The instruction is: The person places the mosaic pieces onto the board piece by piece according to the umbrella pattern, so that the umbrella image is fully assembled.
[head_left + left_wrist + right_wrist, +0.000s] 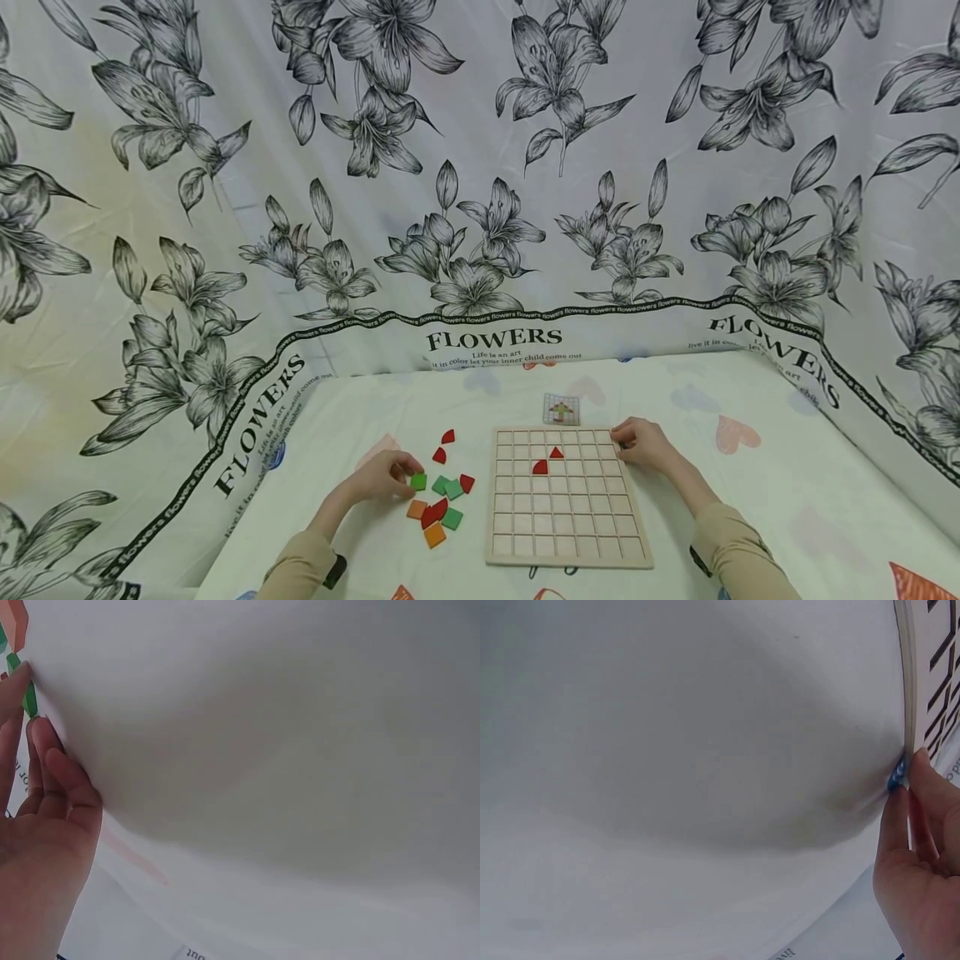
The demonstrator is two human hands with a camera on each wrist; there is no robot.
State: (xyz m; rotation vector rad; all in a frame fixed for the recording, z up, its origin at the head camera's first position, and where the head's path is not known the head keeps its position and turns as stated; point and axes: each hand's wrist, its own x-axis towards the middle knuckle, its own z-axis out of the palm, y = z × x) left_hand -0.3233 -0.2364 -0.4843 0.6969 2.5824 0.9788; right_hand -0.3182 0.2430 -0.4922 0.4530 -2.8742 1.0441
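My left hand (387, 476) pinches a bright green square tile (418, 482) between thumb and fingers, at the left side of a loose group of tiles. In the left wrist view the green tile (30, 699) stands on edge between the fingertips. My right hand (646, 443) grips the far right corner of a wooden grid board (567, 561). The right wrist view shows its thumb and fingertips at the board's rim (910, 690). On the board lie a red quarter-round tile (540, 467) and a red triangle tile (556, 452), in neighbouring columns.
Between the left hand and the board lie several loose tiles, among them a green square (452, 518), an orange square (435, 535) and a red quarter-round (447, 436). A small pattern card (562, 409) lies beyond the board. A flower-printed curtain (480, 250) hangs behind the table.
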